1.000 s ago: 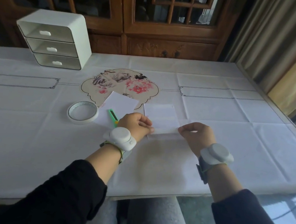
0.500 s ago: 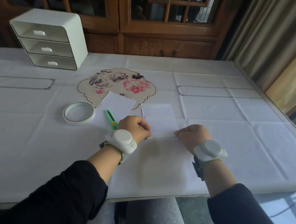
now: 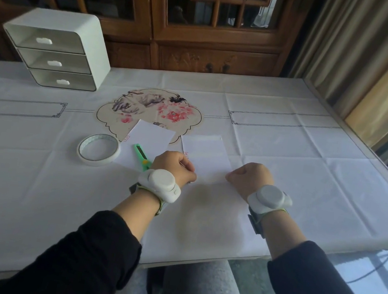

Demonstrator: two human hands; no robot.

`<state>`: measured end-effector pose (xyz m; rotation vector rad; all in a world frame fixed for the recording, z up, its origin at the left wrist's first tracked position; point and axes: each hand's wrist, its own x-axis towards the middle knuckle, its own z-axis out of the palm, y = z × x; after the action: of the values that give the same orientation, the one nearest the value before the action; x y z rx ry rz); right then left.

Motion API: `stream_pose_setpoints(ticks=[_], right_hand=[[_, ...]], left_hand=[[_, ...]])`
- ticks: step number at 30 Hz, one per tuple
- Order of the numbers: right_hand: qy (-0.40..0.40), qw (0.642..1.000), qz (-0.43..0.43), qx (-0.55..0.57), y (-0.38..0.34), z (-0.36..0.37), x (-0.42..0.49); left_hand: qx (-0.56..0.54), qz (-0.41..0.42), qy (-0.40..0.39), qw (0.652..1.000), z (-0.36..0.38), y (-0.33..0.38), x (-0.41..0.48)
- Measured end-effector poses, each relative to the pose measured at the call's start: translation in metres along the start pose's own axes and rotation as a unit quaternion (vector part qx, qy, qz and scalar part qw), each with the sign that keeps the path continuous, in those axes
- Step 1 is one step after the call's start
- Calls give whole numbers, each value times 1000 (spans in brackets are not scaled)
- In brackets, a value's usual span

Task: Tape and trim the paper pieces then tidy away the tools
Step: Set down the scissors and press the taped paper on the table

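Note:
Two white paper pieces lie side by side on the white tablecloth [image 3: 309, 176]: the left paper [image 3: 151, 138] and the right paper [image 3: 206, 152]. My left hand [image 3: 175, 166] and my right hand [image 3: 248, 177] are both curled into fists at the near corners of the right paper, fingertips pinched and pressed down. A faint clear tape strip seems to run between them along that near edge. Green scissors [image 3: 140, 152] lie on the left paper, partly hidden by my left hand. A roll of clear tape [image 3: 98, 149] lies flat to the left.
A fan-shaped painted mat [image 3: 150, 110] lies behind the papers, partly under them. A white three-drawer box [image 3: 58, 51] stands at the back left, drawers closed. A wooden cabinet rises behind the table and curtains hang on the right. The table's near edge is close to my lap.
Both hands have come down onto the near edge of the right paper, and my right hand has drawn a little closer to my left. The tools have not moved.

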<state>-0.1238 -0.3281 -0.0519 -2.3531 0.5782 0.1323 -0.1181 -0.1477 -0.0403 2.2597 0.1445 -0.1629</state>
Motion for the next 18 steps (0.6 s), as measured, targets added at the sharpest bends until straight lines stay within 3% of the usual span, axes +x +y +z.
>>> stream_pose_setpoints(ticks=[13,18], right_hand=[[-9,1000,-17,-5,-6,-11,-14],[2,994,-20,-109,-18,0,-24]], left_hand=[[18,58,27,998,1,-7,-1],[13,66,36,997,3,-10,-1]])
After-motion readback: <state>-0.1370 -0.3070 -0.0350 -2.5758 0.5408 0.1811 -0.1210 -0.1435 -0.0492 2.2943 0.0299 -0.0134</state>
